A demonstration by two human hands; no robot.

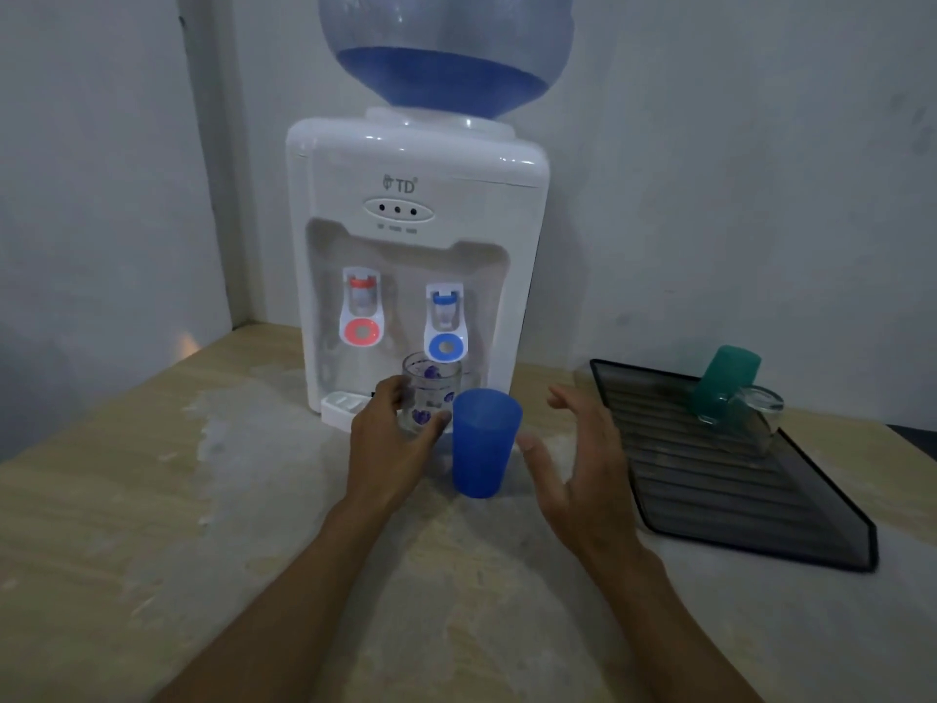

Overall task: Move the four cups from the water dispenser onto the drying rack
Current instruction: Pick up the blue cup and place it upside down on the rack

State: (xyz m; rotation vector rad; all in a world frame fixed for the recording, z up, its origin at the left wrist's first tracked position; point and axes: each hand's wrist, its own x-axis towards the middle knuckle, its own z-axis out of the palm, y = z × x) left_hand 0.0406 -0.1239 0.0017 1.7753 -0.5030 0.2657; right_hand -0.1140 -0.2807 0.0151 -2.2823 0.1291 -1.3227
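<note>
Beside the dispenser [416, 256], the left hand [393, 438] pinches an upright glass [430, 398]; the right hand [583, 464] is spread beside the upright, mouth-up blue cup [484, 443].

Dim light falls on plain pale walls [735, 195] meeting in a corner behind a worn, light wood-grain tabletop [127, 525].

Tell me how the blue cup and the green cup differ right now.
The blue cup stands upright, mouth up, on the table before the water dispenser; the green cup sits on the drying rack, tilted, apparently mouth down. The blue cup has the right hand open beside it, not touching; no hand is near the green cup. The green cup sits against a clear glass. Both look like plain plastic tumblers.
</note>
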